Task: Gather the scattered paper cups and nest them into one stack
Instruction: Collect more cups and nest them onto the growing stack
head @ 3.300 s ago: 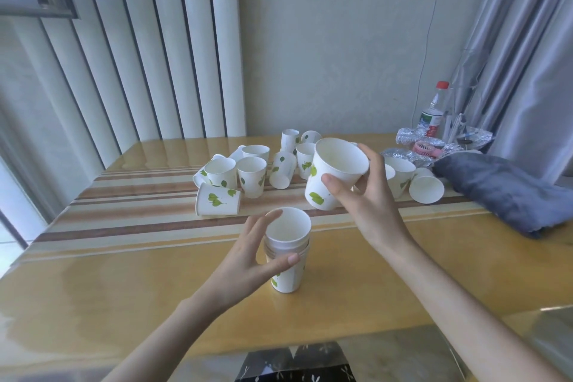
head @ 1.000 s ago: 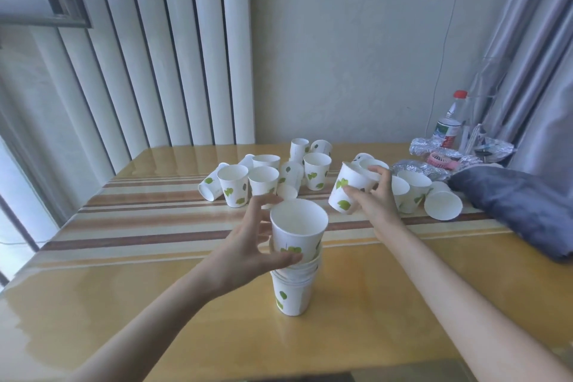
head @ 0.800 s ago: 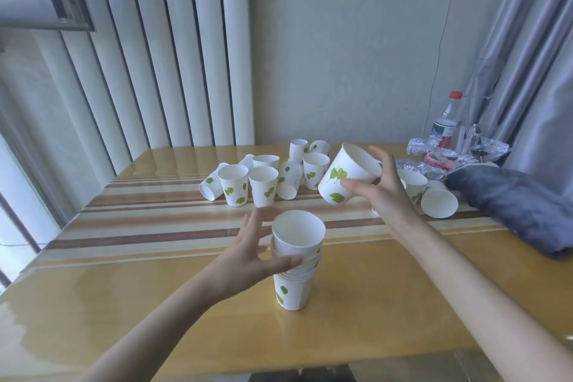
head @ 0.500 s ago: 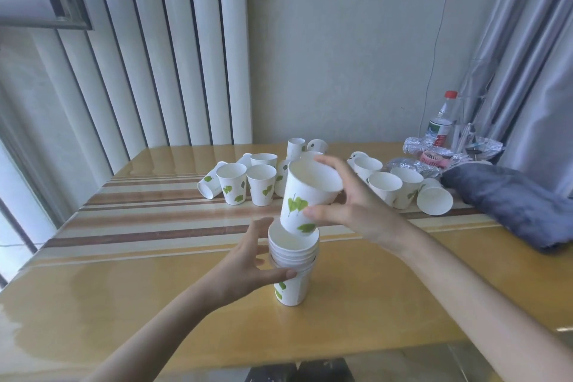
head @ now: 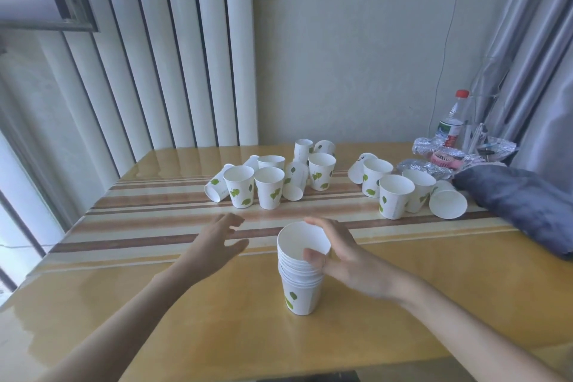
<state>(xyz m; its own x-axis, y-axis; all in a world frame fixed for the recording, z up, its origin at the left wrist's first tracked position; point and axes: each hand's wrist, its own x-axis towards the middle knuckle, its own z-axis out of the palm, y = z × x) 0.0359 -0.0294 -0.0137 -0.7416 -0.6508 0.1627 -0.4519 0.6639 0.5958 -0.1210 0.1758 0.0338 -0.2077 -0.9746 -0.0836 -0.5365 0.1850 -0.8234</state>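
Note:
A stack of nested white paper cups (head: 299,276) with green leaf prints stands upright on the table, near its front. My right hand (head: 341,260) grips the top cup at the rim, thumb on the near side, fingers behind. My left hand (head: 217,242) hovers to the left of the stack, fingers spread, holding nothing. Further back, one group of loose cups (head: 269,177) sits left of centre, some upright and some lying on their sides. A second group of cups (head: 400,192) sits to the right, one of them tipped over.
The yellow table (head: 124,304) has brown and cream stripes across its middle. At the back right lie a grey folded cloth (head: 524,198), crumpled foil (head: 434,164), a pink small fan (head: 443,158) and a plastic bottle (head: 451,124). Vertical blinds hang behind on the left.
My right hand carried a cup from the right group and lowered it into the stack. My left hand let go of the stack and moved left, opening.

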